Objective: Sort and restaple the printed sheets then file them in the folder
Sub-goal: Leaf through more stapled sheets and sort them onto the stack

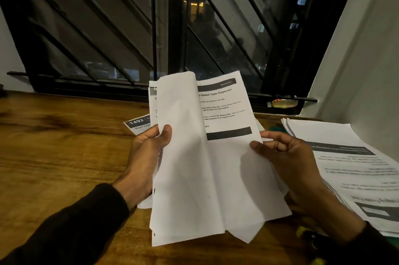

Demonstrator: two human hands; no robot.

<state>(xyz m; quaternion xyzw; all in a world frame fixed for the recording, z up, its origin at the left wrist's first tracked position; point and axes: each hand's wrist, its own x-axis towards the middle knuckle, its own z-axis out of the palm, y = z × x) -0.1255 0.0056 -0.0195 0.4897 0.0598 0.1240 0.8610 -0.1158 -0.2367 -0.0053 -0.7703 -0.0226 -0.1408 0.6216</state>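
Sorting only: both the left hand (149, 152) and right hand (287, 156) grip loose sheets (194, 167) (stapling, filing remain), stack (354, 167) right.

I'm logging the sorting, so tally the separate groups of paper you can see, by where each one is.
Held in both hands: 1, the held sheets
Lying on the table: 2, the sheet numbered 1492 and the stack at the right
Total: 3

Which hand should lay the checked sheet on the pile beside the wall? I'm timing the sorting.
Probably the right hand: it pinches the held sheets' right edge, next to the pile. The left hand is farther off.
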